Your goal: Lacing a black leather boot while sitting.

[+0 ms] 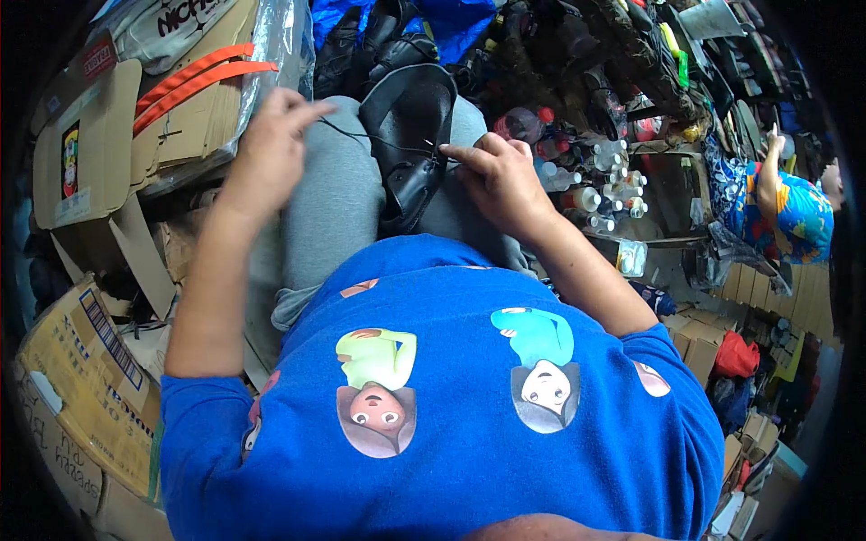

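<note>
A bright blue knit T-shirt fills the lower part of the view, its soft fabric creased and printed with smooth cartoon figures that appear upside down. Past its hem, the grey trousers make a lap, and between the thighs lies a black shoe, its opening facing up, its surface smooth and leather-like, curved round a long oval hollow.

The left hand is raised left of the shoe with fingers bent; a thin black thread runs from near its fingertips to the shoe, but motion blur hides whether they pinch it. The right hand lays its extended index finger at the shoe's right rim, other fingers curled; its thumb's grip cannot be told. A tiny pale glint near that fingertip is too small to identify.

More black shoes are cut off by the top edge, beside a glossy blue sheet. Flattened cardboard and flat orange strips crowd the left. At right, clear plastic bottles cluster, and farther off another person in a patterned blue top is partly lost in the dark fisheye rim.
</note>
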A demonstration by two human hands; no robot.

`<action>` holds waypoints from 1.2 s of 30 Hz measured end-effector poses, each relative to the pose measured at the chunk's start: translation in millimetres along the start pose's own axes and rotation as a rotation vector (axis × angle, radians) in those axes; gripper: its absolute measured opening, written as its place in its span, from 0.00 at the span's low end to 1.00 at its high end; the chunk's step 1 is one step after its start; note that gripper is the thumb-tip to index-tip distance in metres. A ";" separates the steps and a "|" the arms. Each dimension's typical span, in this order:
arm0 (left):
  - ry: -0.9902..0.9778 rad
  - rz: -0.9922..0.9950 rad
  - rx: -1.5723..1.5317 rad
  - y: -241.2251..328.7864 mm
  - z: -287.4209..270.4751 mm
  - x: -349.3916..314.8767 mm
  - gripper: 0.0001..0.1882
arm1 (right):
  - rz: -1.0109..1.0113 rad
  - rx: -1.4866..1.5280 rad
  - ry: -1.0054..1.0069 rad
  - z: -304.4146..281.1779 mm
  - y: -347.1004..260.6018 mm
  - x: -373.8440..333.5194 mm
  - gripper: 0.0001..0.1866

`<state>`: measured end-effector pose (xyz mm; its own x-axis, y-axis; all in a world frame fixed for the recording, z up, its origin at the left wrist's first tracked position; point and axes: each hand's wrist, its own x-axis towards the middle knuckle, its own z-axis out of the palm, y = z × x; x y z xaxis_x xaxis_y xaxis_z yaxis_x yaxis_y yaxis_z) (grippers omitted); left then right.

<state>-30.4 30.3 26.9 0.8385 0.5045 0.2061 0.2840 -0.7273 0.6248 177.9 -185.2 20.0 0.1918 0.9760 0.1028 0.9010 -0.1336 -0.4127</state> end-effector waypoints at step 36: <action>-0.311 0.069 -0.340 4.2 72.5 38.0 0.11 | 0.160 0.686 -0.430 -10.9 46.7 40.8 0.14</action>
<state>36.3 12.7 -17.2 0.9644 0.2591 0.0525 0.0979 -0.5345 0.8395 232.0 -153.5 14.8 0.0064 0.9533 -0.3020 0.4105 -0.2779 -0.8685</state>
